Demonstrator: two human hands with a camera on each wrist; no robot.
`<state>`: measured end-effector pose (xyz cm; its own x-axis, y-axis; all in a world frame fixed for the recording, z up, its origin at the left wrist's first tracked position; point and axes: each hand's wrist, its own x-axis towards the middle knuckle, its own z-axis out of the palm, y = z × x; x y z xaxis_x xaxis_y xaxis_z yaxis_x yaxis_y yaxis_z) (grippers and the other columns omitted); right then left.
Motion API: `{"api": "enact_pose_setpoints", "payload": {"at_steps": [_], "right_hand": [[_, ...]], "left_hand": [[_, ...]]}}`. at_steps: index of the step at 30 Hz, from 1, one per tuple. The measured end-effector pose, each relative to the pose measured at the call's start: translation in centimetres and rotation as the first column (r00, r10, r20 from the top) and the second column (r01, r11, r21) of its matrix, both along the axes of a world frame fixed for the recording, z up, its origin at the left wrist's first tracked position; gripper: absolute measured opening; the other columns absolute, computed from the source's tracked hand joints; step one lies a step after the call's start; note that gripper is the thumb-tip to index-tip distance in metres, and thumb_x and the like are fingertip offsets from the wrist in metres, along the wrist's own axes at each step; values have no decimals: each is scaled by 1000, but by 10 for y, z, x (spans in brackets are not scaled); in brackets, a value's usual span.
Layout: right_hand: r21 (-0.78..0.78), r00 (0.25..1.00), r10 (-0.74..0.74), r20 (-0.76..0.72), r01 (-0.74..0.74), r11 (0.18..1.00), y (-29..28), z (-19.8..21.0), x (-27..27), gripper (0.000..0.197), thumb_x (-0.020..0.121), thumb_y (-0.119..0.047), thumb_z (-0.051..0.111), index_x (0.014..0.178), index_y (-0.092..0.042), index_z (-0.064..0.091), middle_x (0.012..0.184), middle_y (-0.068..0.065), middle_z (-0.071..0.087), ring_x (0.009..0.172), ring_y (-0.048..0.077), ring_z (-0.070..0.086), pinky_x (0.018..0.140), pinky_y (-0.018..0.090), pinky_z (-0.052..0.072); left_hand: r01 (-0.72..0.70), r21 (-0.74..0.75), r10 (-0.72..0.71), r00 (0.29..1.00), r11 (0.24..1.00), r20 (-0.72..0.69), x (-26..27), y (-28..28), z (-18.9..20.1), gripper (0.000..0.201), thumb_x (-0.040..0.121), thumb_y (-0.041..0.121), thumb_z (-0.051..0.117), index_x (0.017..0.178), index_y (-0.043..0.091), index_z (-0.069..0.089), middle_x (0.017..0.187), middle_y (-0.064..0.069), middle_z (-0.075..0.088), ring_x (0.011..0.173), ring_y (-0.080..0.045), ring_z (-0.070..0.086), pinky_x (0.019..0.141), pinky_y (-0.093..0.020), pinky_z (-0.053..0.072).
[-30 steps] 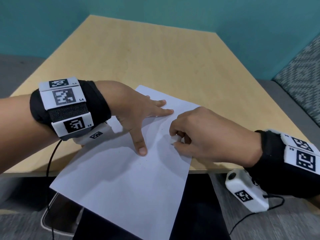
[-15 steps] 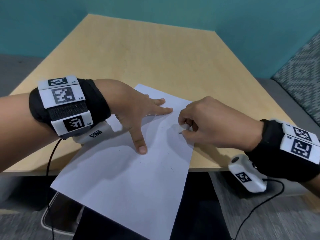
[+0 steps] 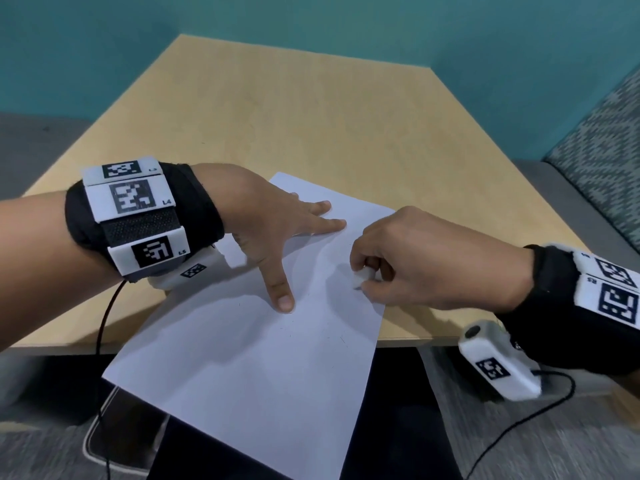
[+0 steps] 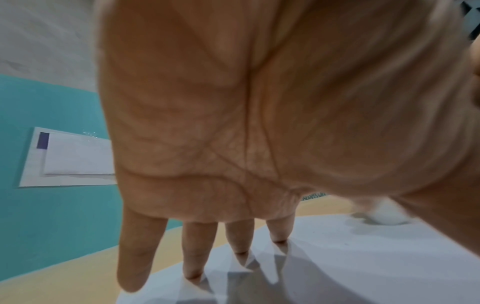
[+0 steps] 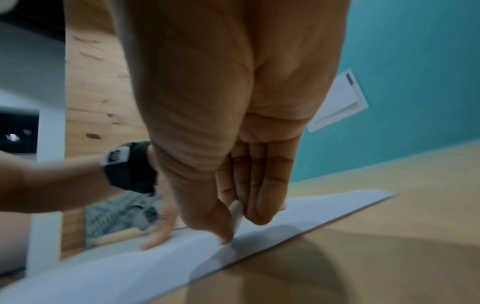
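Broadly, the pale wooden table (image 3: pixel 311 116) is filling most of the head view, standing against a teal wall (image 3: pixel 381 26). Across its near edge a white sheet of paper (image 3: pixel 249 382) is lying askew, its far part resting on the wood and its near part hanging out past the edge. The left hand (image 3: pixel 273 226) is pressing down on the far left part of the sheet, fingers straight and spread, thumb stretching back toward the person; in the left wrist view the fingertips (image 4: pixel 240 250) are touching the paper. The right hand (image 3: pixel 426 265) is bending over the sheet's right edge with fingers curled, pinching a small white piece (image 3: pixel 360 278) between thumb and forefinger. That piece is meeting the paper near the right edge, a little apart from the left hand's thumb.
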<state>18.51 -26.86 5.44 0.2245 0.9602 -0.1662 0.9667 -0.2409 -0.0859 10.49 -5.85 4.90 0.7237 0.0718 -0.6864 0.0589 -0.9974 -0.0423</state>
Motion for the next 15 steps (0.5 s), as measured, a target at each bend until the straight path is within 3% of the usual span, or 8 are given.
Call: {"api": "enact_pose_setpoints", "payload": {"at_steps": [3, 8, 15], "right_hand": [[53, 998, -58, 34, 57, 997, 1, -2, 10, 7, 83, -26, 65, 89, -24, 70, 72, -10, 64, 70, 10, 58, 67, 39, 55], [-4, 1000, 26, -14, -26, 1000, -5, -3, -10, 6, 87, -28, 63, 89, -26, 68, 72, -11, 61, 67, 10, 53, 66, 33, 52], [58, 998, -39, 47, 36, 998, -4, -8, -2, 11, 84, -29, 64, 91, -23, 69, 75, -9, 64, 71, 13, 57, 69, 36, 53]], "left_hand": [[16, 17, -16, 1000, 1000, 3, 0, -2, 2, 147, 55, 84, 82, 153, 61, -25, 164, 29, -32, 162, -14, -11, 129, -53, 15], [4, 2, -4, 1000, 1000, 4, -1, -1, 1, 148, 55, 83, 84, 154, 62, -24, 164, 31, -31, 162, -15, -13, 129, -56, 11], [3, 8, -3, 1000, 1000, 8, -2, -2, 3, 147, 55, 83, 83, 154, 61, -24, 164, 30, -31, 162, -14, -12, 129, -56, 13]]}}
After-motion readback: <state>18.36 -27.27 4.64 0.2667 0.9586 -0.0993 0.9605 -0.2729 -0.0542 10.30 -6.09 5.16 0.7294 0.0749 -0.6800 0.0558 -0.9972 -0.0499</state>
